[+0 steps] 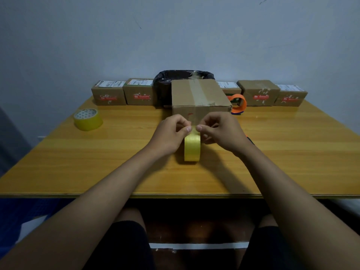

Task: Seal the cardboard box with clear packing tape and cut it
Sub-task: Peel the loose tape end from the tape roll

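A cardboard box (196, 96) stands mid-table, with a strip of clear tape along its top seam. In front of it a yellowish roll of packing tape (192, 149) stands on edge on the table. My left hand (171, 131) and my right hand (220, 131) meet over the roll's top. Thumb and fingers of both hands pinch at the tape there. An orange tape cutter (239, 104) sits just right of the box, partly hidden behind it.
A second yellow tape roll (88, 119) lies flat at the left. Several small cardboard boxes (109, 92) line the back edge, with a black-lined bin (183, 78) behind the main box. The wooden table's (292, 152) near edge runs just above my knees.
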